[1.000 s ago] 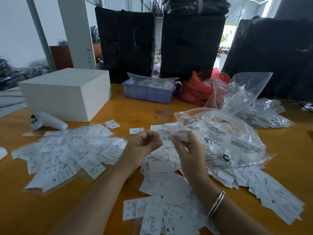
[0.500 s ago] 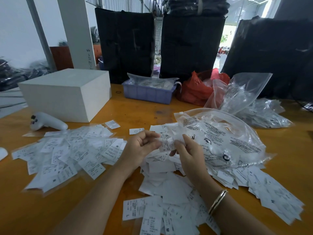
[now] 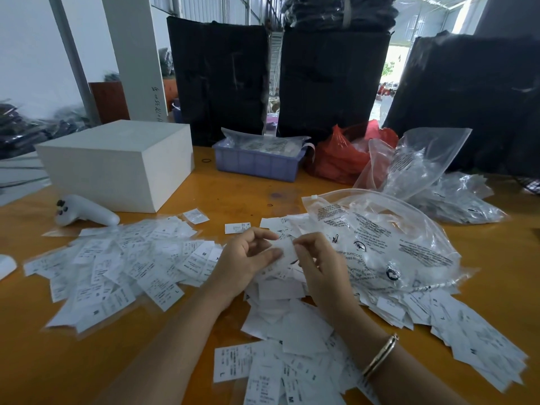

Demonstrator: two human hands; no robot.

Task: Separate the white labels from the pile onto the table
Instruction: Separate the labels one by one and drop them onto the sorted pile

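Now pinching one white label (image 3: 285,250) between left hand (image 3: 244,263) and right hand (image 3: 317,266), just above the pile (image 3: 280,290), sorted spread (image 3: 117,264) lying left of pile, nearer left hand.

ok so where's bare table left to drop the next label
Bare wood shows between the white box and the purple tray, running toward the lone label. More lies at the near left edge, below the spread labels. The unsorted pile and clear bag crowd the middle and right.
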